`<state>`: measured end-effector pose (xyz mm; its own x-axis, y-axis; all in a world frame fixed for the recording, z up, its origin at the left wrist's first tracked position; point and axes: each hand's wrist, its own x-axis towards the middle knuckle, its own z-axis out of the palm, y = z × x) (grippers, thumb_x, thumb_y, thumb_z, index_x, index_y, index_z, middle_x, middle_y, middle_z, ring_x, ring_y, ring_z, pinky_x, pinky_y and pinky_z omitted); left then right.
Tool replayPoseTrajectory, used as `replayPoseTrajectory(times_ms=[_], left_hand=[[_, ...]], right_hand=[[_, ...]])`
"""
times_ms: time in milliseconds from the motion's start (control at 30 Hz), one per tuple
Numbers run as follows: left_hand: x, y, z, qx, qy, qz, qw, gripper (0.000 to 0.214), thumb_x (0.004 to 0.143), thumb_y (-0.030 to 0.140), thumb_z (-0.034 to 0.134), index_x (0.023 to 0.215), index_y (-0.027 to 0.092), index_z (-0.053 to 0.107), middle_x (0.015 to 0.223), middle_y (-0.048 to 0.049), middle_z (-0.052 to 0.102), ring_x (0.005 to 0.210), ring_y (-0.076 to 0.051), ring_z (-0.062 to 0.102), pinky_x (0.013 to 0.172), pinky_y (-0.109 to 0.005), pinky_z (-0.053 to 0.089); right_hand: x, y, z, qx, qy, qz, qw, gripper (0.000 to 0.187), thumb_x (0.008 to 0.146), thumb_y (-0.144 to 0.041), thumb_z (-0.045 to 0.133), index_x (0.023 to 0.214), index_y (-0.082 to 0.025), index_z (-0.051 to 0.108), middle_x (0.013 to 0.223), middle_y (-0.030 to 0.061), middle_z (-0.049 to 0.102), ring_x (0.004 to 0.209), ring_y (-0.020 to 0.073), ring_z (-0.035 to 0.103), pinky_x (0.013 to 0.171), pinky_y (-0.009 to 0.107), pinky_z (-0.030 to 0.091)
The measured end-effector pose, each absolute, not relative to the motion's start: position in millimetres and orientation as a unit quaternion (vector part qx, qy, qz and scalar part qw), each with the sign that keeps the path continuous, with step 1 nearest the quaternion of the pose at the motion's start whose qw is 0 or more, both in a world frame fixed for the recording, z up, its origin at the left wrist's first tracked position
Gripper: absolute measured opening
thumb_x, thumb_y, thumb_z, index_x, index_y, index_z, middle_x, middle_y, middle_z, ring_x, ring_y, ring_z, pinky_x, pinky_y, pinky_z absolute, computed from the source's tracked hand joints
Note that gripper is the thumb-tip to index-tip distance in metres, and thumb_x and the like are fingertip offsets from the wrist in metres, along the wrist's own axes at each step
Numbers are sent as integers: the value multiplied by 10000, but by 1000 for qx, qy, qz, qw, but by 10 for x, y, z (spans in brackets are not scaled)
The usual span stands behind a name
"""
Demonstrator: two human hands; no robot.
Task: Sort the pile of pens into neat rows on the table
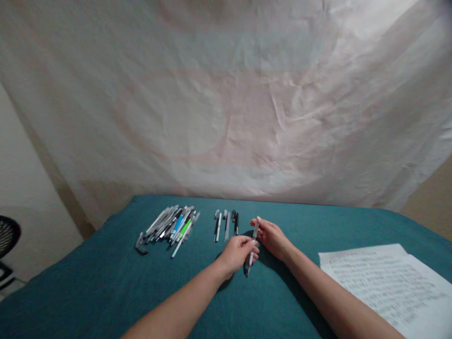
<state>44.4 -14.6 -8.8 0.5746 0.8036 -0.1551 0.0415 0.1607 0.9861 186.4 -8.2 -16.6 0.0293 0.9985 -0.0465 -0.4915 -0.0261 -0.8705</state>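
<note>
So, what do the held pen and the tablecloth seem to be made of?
The pen is probably plastic, perhaps glossy: its upper part looks see-through, though small here. The tablecloth is likely matte fabric: its dull teal surface shows no glare.

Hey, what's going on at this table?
Someone's left hand and right hand are both on a slim pen, held at a slant over the dark green cloth. Just beyond the left hand, a few pens stand apart in a short row. A jumbled pile of pens lies further left, and written sheets lie at right.
</note>
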Motion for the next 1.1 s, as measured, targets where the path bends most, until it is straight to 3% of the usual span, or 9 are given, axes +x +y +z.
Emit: replayPoseTrajectory(times_ms=[167, 467, 700, 900, 1100], left_hand=[[445, -142, -100, 587, 360, 282, 668, 326, 689, 399, 517, 811, 99, 548, 692, -50, 588, 535, -102, 538, 511, -237, 407], [443, -147, -105, 588, 356, 283, 669, 324, 715, 381, 489, 842, 88, 548, 704, -61, 585, 542, -103, 538, 522, -240, 404], [437, -142, -104, 588, 360, 279, 668, 316, 730, 364, 472, 863, 87, 543, 717, -67, 587, 547, -102, 539, 517, -235, 402], [438, -135, -113, 592, 353, 281, 668, 342, 720, 396, 481, 860, 92, 550, 716, -63, 585, 546, -102, 540, 528, -244, 408], [443, -134, -115, 587, 363, 275, 669, 338, 715, 395, 485, 855, 94, 552, 717, -62, 584, 553, -105, 542, 529, -246, 411]], right_hand=[[1855, -89, -178, -367, -346, 603, 618, 240, 598, -350, 678, 640, -138, 574, 516, -25, 524, 442, 76, 455, 468, 222, 346], [1884, -77, -167, -372, -329, 615, 612, 247, 629, -332, 649, 784, -140, 633, 693, 18, 614, 524, 87, 499, 512, 220, 372], [1859, -83, -166, -367, -331, 609, 621, 216, 627, -330, 665, 627, -144, 556, 513, -33, 508, 449, 68, 437, 475, 208, 350], [1906, -72, -204, -361, -329, 611, 623, 191, 647, -296, 651, 738, -131, 619, 656, 8, 583, 535, 79, 487, 519, 206, 371], [1902, -72, -208, -353, -338, 618, 615, 221, 653, -317, 637, 789, -143, 630, 609, 0, 576, 503, 87, 483, 498, 223, 365]])
